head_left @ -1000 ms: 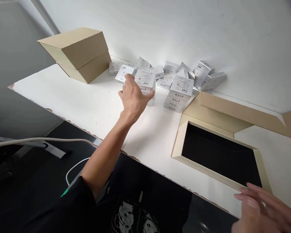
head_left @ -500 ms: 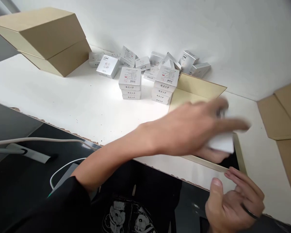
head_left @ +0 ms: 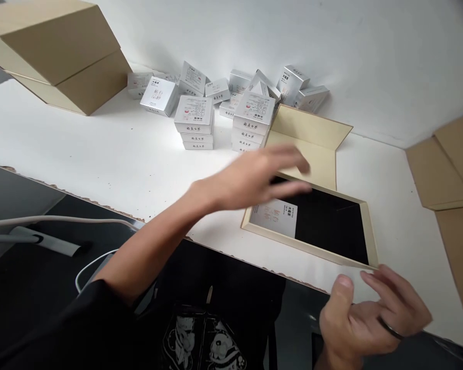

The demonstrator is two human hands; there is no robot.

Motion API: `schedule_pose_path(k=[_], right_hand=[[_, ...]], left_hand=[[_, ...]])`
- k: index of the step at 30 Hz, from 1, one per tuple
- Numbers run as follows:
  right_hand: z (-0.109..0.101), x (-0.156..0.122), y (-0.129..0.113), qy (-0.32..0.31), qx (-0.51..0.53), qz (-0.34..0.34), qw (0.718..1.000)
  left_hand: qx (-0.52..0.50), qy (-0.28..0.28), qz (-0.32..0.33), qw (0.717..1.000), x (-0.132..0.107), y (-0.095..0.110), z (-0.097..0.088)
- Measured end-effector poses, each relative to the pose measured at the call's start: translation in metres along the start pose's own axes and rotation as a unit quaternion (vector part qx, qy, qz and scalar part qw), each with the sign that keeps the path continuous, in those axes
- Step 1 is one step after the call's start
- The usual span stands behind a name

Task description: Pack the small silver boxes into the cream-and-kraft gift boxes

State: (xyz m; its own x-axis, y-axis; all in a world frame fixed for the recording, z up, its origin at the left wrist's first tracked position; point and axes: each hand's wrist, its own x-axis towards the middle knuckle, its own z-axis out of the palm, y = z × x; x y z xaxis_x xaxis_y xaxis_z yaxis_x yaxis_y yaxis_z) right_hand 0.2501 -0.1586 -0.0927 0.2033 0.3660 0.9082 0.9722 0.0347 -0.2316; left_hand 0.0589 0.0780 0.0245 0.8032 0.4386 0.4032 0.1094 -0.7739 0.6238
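My left hand (head_left: 254,177), blurred by motion, reaches over the left end of an open gift box (head_left: 371,234). Its fingers are apart and nothing shows between them. Below it, a silver printed tea box (head_left: 278,220) lies flat in the gift box's left end, partly covered by the hand. Black lining (head_left: 332,223) shows across the rest of the interior. At the gift box's near right corner is my right hand (head_left: 374,313), palm up, thumb and curved fingers apart; fingertips are at the rim, and I cannot tell whether they touch it.
Two stacks of silver boxes, a left stack (head_left: 194,121) and a right stack (head_left: 252,121), stand left of the raised lid (head_left: 312,123). Several loose silver boxes (head_left: 158,96) lie behind. Large tan boxes (head_left: 61,56) stand far left; brown cardboard (head_left: 443,169) is at right.
My left hand has moved left and let go of the white-silver box it held over the gift box. A silver box now shows in the left end. The right hand stays near the corner.
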Motion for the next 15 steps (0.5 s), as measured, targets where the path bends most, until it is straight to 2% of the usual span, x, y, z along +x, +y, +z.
schedule_pose_path(k=[1,2,3,4,5,6,8,11,13,15], right_hand=[[0.0,-0.001,0.006,0.017,-0.024,-0.009,1.0],[-0.001,-0.001,0.012,0.029,-0.041,-0.012,0.999],[-0.001,-0.002,0.015,0.033,-0.05,-0.008,0.998],[-0.002,-0.003,0.017,0.029,-0.049,0.001,0.998],[-0.002,-0.003,0.017,0.025,-0.04,0.016,0.999],[-0.001,-0.004,0.014,0.02,-0.025,0.041,0.999],[0.0,-0.007,0.007,0.009,0.012,0.109,0.994],[0.002,-0.014,-0.005,0.0,0.058,0.194,0.979],[0.002,-0.02,-0.01,0.007,0.078,0.224,0.971],[0.0,-0.024,-0.011,0.012,0.091,0.252,0.963]], left_hand=[[0.045,0.127,-0.024,0.991,-0.005,-0.011,-0.006],[0.1,0.249,-0.074,0.961,-0.009,-0.024,-0.013],[0.15,0.343,-0.142,0.916,-0.012,-0.038,-0.019],[0.183,0.394,-0.215,0.875,-0.015,-0.053,-0.025],[0.2,0.404,-0.283,0.847,-0.017,-0.066,-0.031],[0.204,0.389,-0.337,0.833,-0.018,-0.079,-0.037],[0.197,0.343,-0.391,0.831,-0.02,-0.098,-0.047],[0.183,0.339,-0.372,0.845,-0.024,-0.114,-0.056],[0.171,0.353,-0.356,0.849,-0.027,-0.118,-0.058],[0.172,0.354,-0.366,0.843,-0.029,-0.12,-0.057]])
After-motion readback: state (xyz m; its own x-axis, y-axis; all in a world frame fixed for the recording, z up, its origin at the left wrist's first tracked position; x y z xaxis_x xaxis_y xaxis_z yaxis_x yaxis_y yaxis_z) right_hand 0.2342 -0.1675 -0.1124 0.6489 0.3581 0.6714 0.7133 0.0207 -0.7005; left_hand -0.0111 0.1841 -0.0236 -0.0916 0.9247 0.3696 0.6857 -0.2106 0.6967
